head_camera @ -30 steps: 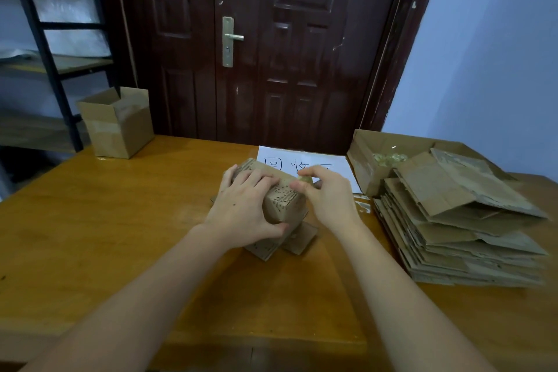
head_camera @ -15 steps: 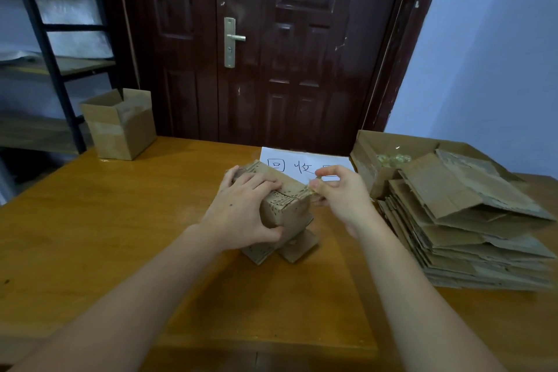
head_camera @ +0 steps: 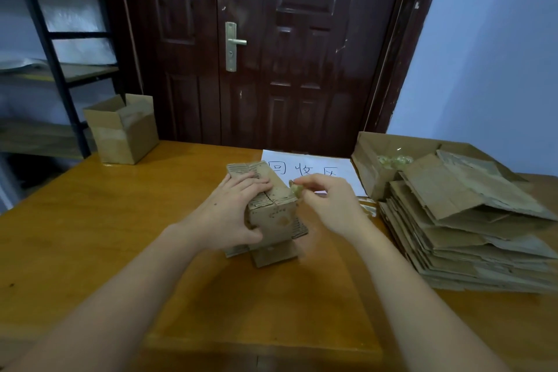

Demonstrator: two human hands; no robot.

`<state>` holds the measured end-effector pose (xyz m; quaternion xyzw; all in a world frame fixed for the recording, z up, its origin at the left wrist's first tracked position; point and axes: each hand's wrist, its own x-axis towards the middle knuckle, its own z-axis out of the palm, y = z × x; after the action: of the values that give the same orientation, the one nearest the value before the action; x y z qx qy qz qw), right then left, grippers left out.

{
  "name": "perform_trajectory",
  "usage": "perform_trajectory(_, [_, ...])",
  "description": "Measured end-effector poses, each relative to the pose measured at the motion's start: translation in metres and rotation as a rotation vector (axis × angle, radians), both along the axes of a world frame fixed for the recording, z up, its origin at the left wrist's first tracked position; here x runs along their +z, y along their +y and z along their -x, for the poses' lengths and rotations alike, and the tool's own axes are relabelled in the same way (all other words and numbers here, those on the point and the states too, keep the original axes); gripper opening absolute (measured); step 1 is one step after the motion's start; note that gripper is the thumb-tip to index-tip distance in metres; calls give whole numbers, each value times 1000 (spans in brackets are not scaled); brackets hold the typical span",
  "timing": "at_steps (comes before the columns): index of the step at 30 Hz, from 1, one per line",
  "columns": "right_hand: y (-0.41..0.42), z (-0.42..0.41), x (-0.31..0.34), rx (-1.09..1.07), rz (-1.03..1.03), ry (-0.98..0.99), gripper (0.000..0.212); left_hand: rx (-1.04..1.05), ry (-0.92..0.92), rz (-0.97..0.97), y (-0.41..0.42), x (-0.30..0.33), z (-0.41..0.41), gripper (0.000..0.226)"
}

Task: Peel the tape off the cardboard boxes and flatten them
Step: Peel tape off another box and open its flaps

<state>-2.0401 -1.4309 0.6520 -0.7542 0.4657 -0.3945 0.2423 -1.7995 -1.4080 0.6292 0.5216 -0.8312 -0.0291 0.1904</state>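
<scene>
Cardboard box [head_camera: 273, 214] stands in the middle of the wooden table [head_camera: 90, 229]. Left hand [head_camera: 229, 214] grips the box, fingers curled over its top and thumb on its near side. Right hand [head_camera: 327, 205], just right of the box, pinches a crumpled piece of tape [head_camera: 295, 190] at the box's upper right edge. Beyond the box lies a white paper sheet [head_camera: 308, 167] with handwriting. Right of the box are an open carton [head_camera: 367, 167] and a stack of flattened boxes [head_camera: 465, 229]. Far left of the box stands another open box [head_camera: 120, 130], before a metal shelf [head_camera: 51, 48]. A dark door [head_camera: 271, 48] is behind the table.
</scene>
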Motion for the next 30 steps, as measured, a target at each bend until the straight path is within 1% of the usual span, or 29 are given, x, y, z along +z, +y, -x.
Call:
perform_trajectory(4, [-5,10,6,73,-59,53,32,-6,29,4,0,-2,1,94])
perform_trajectory(5, [-9,11,8,56,-62,55,34,-6,36,6,0,-2,2,93])
perform_trajectory(7, [-18,16,15,4,-81,-6,35,1,33,14,0,-2,5,93])
perform_trajectory(9, [-32,26,25,-69,-99,-37,42,7,-6,44,1,-3,8,92])
perform_trajectory(10, [-40,34,32,-125,-76,-17,45,5,-40,77,0,-3,10,91])
perform_trajectory(12, [-58,51,48,-252,-1,32,30,-3,-106,140,-1,-3,16,91])
perform_trajectory(14, [-77,65,64,-382,62,83,15,-18,-138,162,-2,-2,23,92])
perform_trajectory(15, [-90,73,71,-444,75,116,11,-20,-139,167,-2,-2,26,93])
perform_trajectory(16, [-102,81,78,-502,82,154,10,-18,-135,175,-1,-2,29,93])
perform_trajectory(18, [-129,99,86,-618,74,248,23,-8,-133,190,-1,-3,31,92])
perform_trajectory(19, [-138,107,87,-673,41,310,24,-7,-126,195,-1,-4,31,91])
perform_trajectory(21, [-154,121,84,-733,-29,475,17,-11,-101,192,-1,-6,30,90])
perform_trajectory(24, [-161,129,76,-704,-191,774,8,-10,-97,186,-1,-6,29,89])
perform_trajectory(26, [-160,125,74,-641,-280,913,5,-8,-100,184,-1,-6,29,89])
perform_trajectory(28, [-162,123,72,-619,-290,956,5,-8,-105,179,0,-5,29,89])
perform_trajectory(30, [-163,121,73,-610,-256,944,4,-9,-107,184,1,-4,29,89])
